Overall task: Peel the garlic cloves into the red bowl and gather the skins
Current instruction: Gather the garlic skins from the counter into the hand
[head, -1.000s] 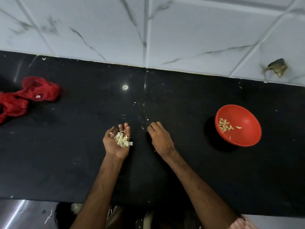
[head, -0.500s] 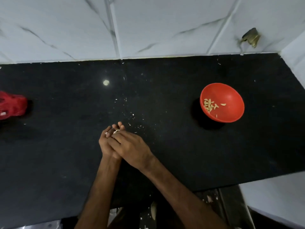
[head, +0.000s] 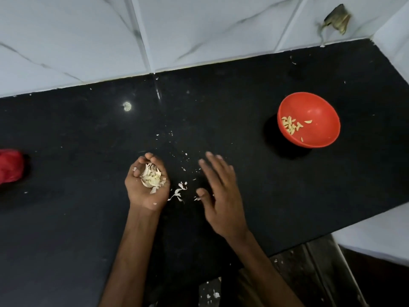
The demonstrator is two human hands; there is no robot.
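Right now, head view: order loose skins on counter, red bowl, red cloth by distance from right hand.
1. Loose skins, just left of the right hand, on the counter.
2. Red bowl, farther back on the right.
3. Red cloth, at the far left edge.

cupped pile of garlic skins in palm-up left hand | spread right hand over black counter, fingers straight, blurred | noted loose skin flakes between hands | noted peeled cloves in red bowl, well apart at right
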